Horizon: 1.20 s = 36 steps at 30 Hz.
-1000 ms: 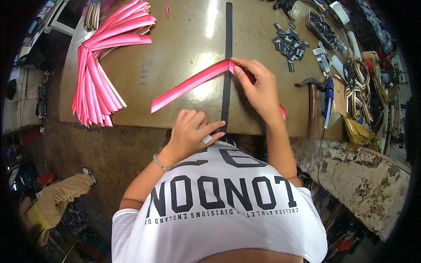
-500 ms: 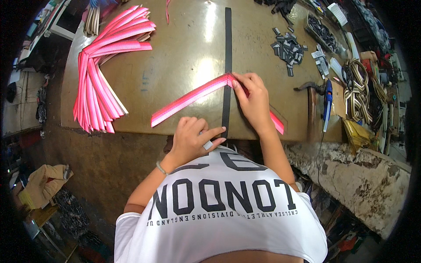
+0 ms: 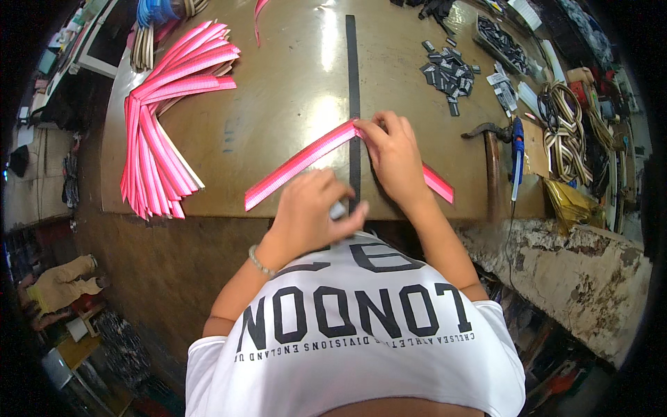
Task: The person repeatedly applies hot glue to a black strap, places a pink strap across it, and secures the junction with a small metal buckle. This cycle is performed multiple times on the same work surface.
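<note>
A pink-and-white striped strap (image 3: 302, 164) lies bent across a long black strap (image 3: 353, 69) on the table. At the bend, over the black strap, my right hand (image 3: 394, 156) is closed with thumb and fingertips on the pink strap. The strap's other arm passes under that hand and shows again on its right. My left hand (image 3: 313, 208), blurred by motion, is nearer the table's front edge, beside the black strap's near end. A small whitish-grey piece (image 3: 338, 210) shows in its curled fingers; its kind cannot be made out.
A fanned pile of bent pink straps (image 3: 156, 132) lies on the left. Small dark tags (image 3: 451, 75) lie loose at the back right, near a bin of more (image 3: 501, 43). A hammer (image 3: 492, 167), a blue glue gun (image 3: 518, 149) and coiled cords (image 3: 566, 135) lie on the right.
My left hand has lifted slightly away from the black strap, its index finger now curled in. My right hand stays at the bend, and the pink strap has turned slightly. The view has shifted a little.
</note>
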Tool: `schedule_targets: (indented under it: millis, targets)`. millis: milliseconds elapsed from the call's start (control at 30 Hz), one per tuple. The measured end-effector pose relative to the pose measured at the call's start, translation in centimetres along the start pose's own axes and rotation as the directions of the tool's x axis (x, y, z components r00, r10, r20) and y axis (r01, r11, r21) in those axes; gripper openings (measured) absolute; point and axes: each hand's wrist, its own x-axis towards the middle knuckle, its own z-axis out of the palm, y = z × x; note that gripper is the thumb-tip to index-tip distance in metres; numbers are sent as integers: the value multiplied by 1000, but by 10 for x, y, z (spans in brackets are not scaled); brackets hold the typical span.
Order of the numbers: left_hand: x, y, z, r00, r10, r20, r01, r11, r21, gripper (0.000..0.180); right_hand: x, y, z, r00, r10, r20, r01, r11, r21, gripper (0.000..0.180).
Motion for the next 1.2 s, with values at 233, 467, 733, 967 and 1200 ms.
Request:
schedule_targets:
  millis: [233, 467, 733, 967, 1200]
  targets:
    - [47, -29, 16, 987, -108, -121, 136, 956, 258, 22, -9, -20, -78, 992, -69, 105, 74, 996, -45, 35]
    - [45, -27, 20, 988, -80, -131, 119, 940, 321, 34, -69, 124, -193, 832, 508, -225, -552, 712, -433, 41]
    - [44, -30, 20, 976, -114, -185, 150, 969, 196, 19, -104, 195, -170, 534, 565, -629, -713, 700, 24, 50]
    - [43, -34, 19, 973, -146, -177, 175, 972, 158, 17, -35, 70, -188, 710, 658, -250, -495, 719, 488, 42]
    - [42, -37, 20, 973, -106, -206, 138, 979, 152, 17, 8, 27, -94, 971, 209, 116, -230, 949, 217, 54]
